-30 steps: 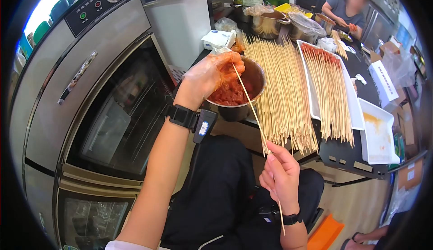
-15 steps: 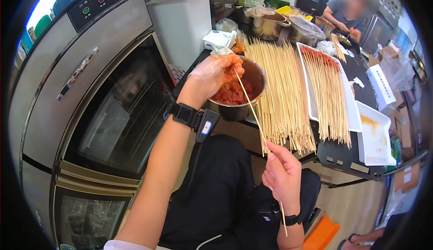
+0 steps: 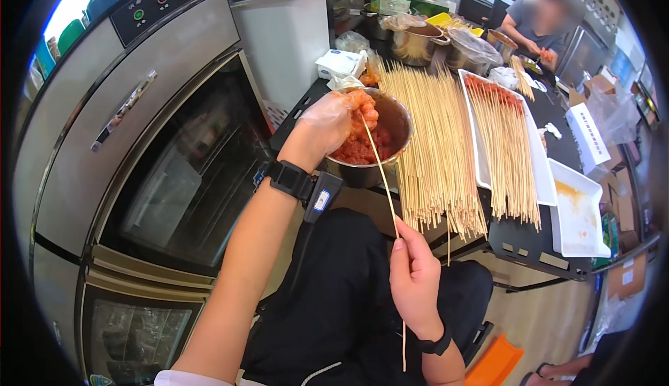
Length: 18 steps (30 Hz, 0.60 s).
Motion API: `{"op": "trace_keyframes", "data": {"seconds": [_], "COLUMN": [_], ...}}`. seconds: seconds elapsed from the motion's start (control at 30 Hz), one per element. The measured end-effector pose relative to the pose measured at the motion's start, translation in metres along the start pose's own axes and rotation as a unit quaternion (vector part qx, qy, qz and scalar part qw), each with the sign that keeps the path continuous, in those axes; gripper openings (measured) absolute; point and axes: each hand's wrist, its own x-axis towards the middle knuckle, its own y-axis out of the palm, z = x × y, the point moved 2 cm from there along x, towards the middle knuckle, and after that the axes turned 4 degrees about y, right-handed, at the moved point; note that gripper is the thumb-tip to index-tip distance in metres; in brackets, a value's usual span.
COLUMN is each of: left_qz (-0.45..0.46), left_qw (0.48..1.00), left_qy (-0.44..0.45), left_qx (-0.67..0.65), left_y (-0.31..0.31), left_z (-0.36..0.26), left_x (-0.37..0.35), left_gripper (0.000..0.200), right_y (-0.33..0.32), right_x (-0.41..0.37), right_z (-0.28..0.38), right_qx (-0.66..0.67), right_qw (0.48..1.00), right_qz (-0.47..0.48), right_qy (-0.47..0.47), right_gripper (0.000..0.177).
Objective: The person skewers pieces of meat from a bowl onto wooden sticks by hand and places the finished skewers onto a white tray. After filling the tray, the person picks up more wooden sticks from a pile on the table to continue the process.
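Observation:
My left hand (image 3: 326, 125), in a clear plastic glove, is closed around a lump of red marinated meat (image 3: 365, 112) above the near-left part of a metal pot (image 3: 400, 116). More red meat (image 3: 357, 152) lies in the pot. Between thumb and fingers, my right hand (image 3: 416, 278) pinches a long bamboo skewer (image 3: 382, 168). The skewer's upper end meets the meat in my left hand; its tip is hidden there. Its lower end sticks out below my right hand. Beside the pot lies a broad pile of bare skewers (image 3: 433, 145).
A white tray (image 3: 546, 171) holds rows of meat-tipped skewers (image 3: 507, 152). Another white tray (image 3: 580, 215), stained orange inside, stands to its right. An oven (image 3: 174, 170) borders the left side. Across the table, a person (image 3: 533, 27) sits handling food behind several pots.
My right hand has shifted left and slightly down along the skewer, which now stands steeper. The left hand stays over the pot with the meat. One skewer of the pile now hangs lower at the table's edge.

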Motion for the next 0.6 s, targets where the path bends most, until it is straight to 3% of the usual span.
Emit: {"op": "trace_keyframes", "data": {"seconds": [0.07,0.1,0.17,0.2,0.27,0.4,0.47,0.5,0.57,0.6], "left_qz": [-0.04,-0.04,0.037,0.037,0.112,0.095,0.051,0.051,-0.001,-0.001], "left_qw": [0.984,0.983,0.944,0.944,0.975,0.974,0.864,0.863,0.979,0.978], "left_qy": [0.072,0.072,0.22,0.22,0.161,0.148,0.156,0.156,0.085,0.085], "left_qx": [0.16,0.161,0.244,0.243,0.106,0.139,0.475,0.477,0.188,0.188], "left_y": [0.003,0.0,-0.005,-0.012,-0.026,-0.027,0.001,0.0,-0.007,-0.007], "left_z": [-0.002,0.0,0.005,0.01,0.021,0.021,-0.007,-0.004,0.006,0.005], "left_x": [-0.008,-0.008,-0.006,-0.001,0.013,0.015,-0.007,-0.004,0.004,0.005], "left_gripper": [0.015,0.015,0.016,0.016,0.014,0.016,0.015,0.015,0.014,0.014], "right_y": [0.005,0.007,0.008,0.007,0.006,0.007,0.01,0.012,0.014,0.015], "right_x": [0.0,-0.001,0.0,0.0,0.002,0.004,0.007,0.008,0.009,0.01], "right_z": [0.007,0.009,0.009,0.009,0.011,0.015,0.015,0.015,0.013,0.013], "right_qx": [-0.019,-0.041,-0.046,-0.053,-0.062,-0.1,-0.104,-0.109,-0.111,-0.116], "right_qw": [1.0,0.998,0.997,0.996,0.995,0.991,0.989,0.986,0.985,0.983], "right_qz": [0.005,0.008,0.007,0.004,0.002,-0.003,-0.011,-0.019,-0.027,-0.036], "right_qy": [-0.024,-0.048,-0.061,-0.074,-0.082,-0.094,-0.108,-0.122,-0.133,-0.141], "right_gripper": [0.031,0.032,0.032,0.032,0.032,0.031,0.031,0.031,0.031,0.031]}}
